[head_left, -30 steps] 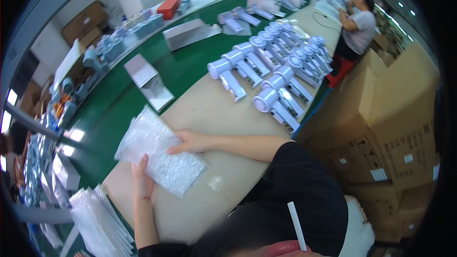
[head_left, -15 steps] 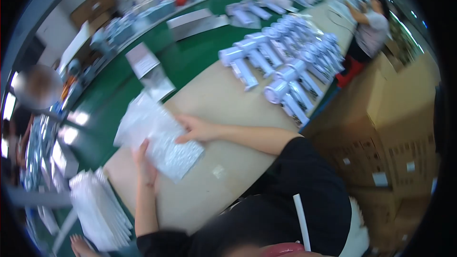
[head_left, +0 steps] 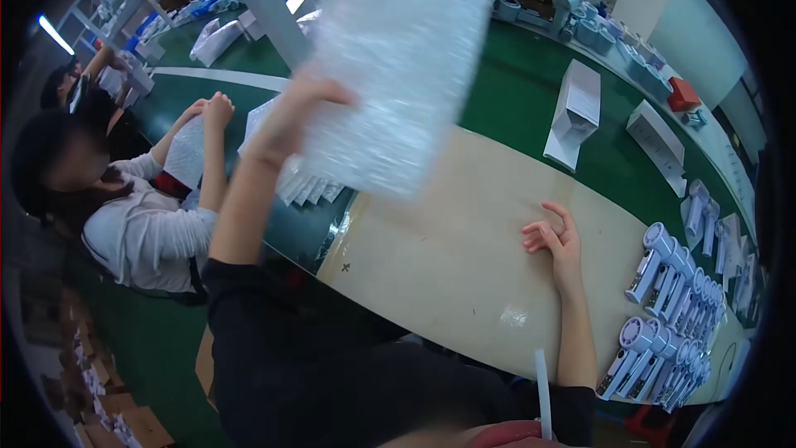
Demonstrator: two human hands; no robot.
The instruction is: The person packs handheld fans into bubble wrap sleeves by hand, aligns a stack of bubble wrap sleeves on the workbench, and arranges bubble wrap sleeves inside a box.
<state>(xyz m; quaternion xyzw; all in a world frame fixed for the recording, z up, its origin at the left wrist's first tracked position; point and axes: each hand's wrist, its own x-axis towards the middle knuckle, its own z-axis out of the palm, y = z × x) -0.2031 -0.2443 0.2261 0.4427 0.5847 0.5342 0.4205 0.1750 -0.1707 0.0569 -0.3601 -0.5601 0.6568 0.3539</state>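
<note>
My left hand [head_left: 290, 116] is raised on the left, its fingers closed on the edge of a clear bubble-wrap bag [head_left: 398, 75]. The bag hangs flat above the far edge of the beige board, slightly blurred. My right hand [head_left: 555, 245] is over the board [head_left: 448, 257], fingers apart and loosely curled, holding nothing. Beyond my left wrist a stack of bubble-wrap bags [head_left: 311, 188] lies partly hidden behind my arm and the raised bag. To the right of my right hand, rows of pale devices with round heads and handles [head_left: 663, 357] lie on the board.
A co-worker [head_left: 157, 216] sits at the left, hands on another bubble-wrap sheet [head_left: 186, 153]. Open white boxes [head_left: 580, 99] lie on the green belt [head_left: 514, 75] beyond the board. A grey post [head_left: 261, 8] rises at upper left. Grey parts and a red item [head_left: 683, 94] line the far shelf.
My view has swung left. My left hand has lifted the bubble-wrap bag up and away from the board. My right hand has let go of it and is now apart.
</note>
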